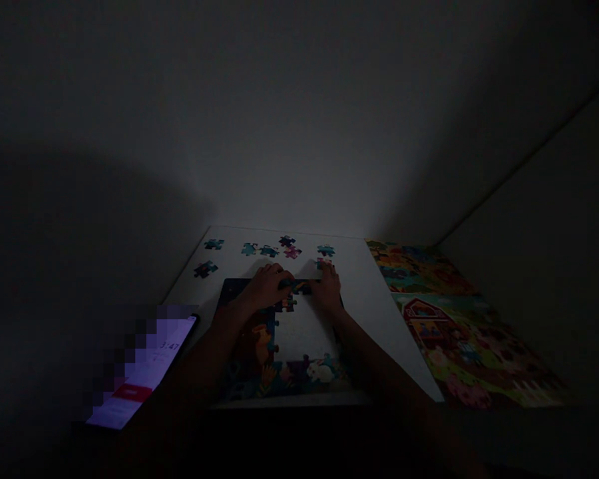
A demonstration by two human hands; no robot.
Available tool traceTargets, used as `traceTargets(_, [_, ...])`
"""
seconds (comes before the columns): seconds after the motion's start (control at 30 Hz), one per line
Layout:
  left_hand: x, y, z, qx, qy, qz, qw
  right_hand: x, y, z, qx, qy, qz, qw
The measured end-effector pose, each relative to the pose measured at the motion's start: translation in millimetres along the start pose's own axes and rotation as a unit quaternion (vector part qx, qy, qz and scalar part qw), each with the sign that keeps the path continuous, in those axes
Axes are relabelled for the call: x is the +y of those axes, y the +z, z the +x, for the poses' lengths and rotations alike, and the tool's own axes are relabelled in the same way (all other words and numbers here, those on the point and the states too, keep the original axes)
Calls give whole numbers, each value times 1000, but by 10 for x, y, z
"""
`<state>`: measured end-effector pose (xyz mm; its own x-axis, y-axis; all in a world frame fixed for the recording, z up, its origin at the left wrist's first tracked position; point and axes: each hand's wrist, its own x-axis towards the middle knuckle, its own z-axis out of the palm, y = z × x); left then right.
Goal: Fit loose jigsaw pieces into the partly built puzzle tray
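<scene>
1. Your phone (144, 372) lies lit at far left, its screen partly pixelated, just beside the white board (374, 332).
2. Your left hand (267, 287) rests low on the top edge of the partly built jigsaw puzzle (259, 352); it's too dark to tell spread from pinching.
3. Your right hand (327, 289) sits just beside a joined row of puzzle pieces (299, 287), fingers together, grip unclear, loose puzzle pieces (269, 251) lying beyond.
4. A colourful farm picture (459, 326) lies far right.
</scene>
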<state>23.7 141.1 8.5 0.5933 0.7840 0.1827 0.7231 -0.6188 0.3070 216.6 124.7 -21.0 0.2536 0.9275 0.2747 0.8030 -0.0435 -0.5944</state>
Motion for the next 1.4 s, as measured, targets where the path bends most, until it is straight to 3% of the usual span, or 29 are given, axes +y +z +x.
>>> traceTargets(0.23, [-5, 96, 32, 23, -12, -5, 1000, 93, 41, 141, 28, 52, 41, 997])
traceTargets(0.4, [14, 80, 44, 15, -24, -4, 1000, -44, 38, 474, 1, -13, 7, 1000])
traceTargets(0.57, [31, 41, 67, 7, -60, 5, 998, -146, 145, 868, -77, -65, 89, 991])
traceTargets(0.9, [51, -35, 59, 21, -159, 59, 985, 159, 300, 1153, -95, -9, 265, 959])
traceTargets(1.07, [1, -117, 52, 10, -219, 80, 972, 197, 227, 1170, -122, 41, 329, 935])
traceTargets(1.23, [-6, -150, 50, -2, -245, 86, 966, 287, 5, 1225, -172, 145, 417, 880])
traceTargets(1.3, [-7, -146, 52, -3, -242, 88, 966, 356, -87, 1260, -153, 142, 422, 882])
traceTargets(1.4, [-10, -137, 60, -4, -239, 90, 967, 390, -135, 1303, -135, 72, 367, 918])
